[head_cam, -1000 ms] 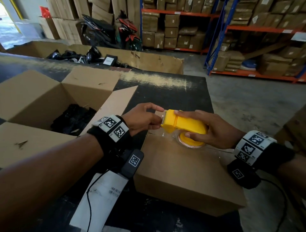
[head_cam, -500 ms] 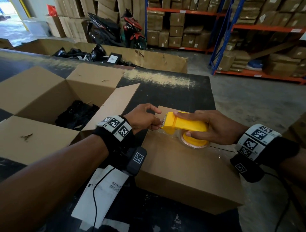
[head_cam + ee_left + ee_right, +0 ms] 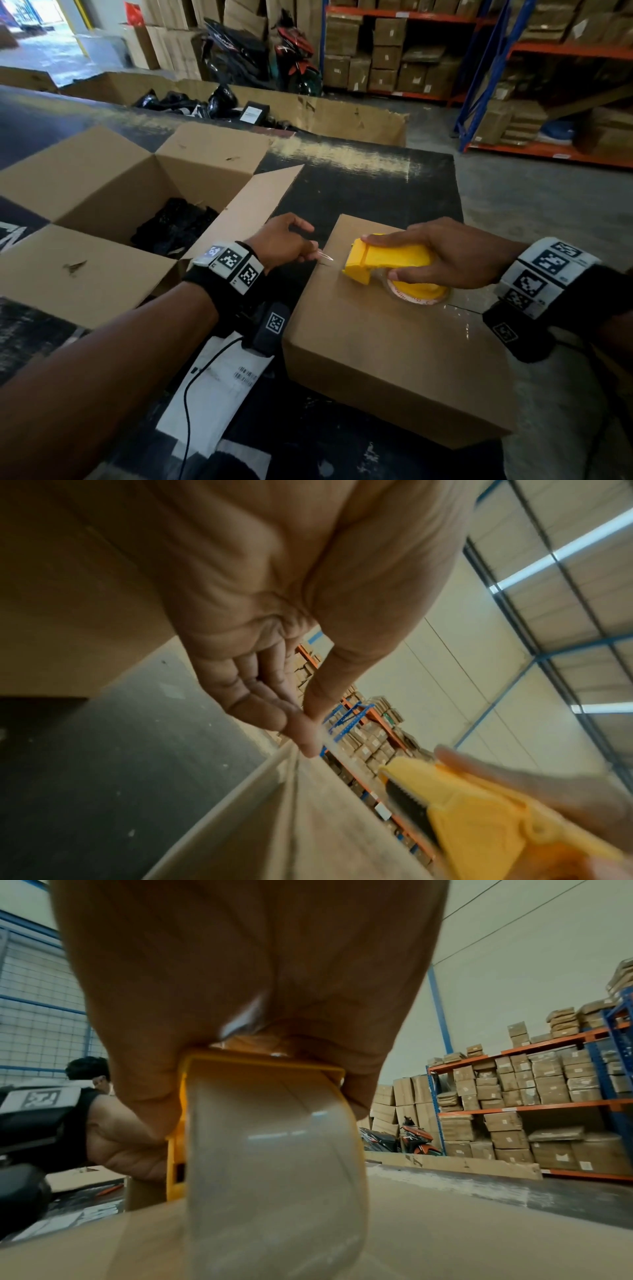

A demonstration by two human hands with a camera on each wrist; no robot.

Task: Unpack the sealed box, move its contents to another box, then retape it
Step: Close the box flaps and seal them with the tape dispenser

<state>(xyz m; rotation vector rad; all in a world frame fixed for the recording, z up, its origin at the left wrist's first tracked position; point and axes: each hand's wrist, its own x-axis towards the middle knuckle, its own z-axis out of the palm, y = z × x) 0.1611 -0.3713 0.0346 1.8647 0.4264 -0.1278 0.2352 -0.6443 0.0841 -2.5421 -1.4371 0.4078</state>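
Note:
A closed brown box [image 3: 394, 346] lies on the black table, to the right. My right hand [image 3: 380, 257] grips a yellow tape dispenser [image 3: 387, 262] resting on the box's top near its far left corner. The clear tape roll [image 3: 274, 1150] fills the right wrist view. My left hand [image 3: 308, 253] hovers just left of that corner. Its thumb and fingertips pinch the free end of the clear tape [image 3: 324, 257], pulled out a short way from the toothed blade [image 3: 407, 802]. An open box [image 3: 102, 192] at left holds black wrapped items [image 3: 174, 226].
A white printed label sheet [image 3: 219, 387] lies on the table [image 3: 359, 205] in front of the closed box. A large low carton [image 3: 325, 113] with black goods stands behind the table. Shelves of cartons and motorbikes are beyond. Another person [image 3: 85, 1074] appears at left in the right wrist view.
My left hand has drawn back to the left from the dispenser's blade, pulling out a short strip of tape. The right hand keeps the dispenser on the box.

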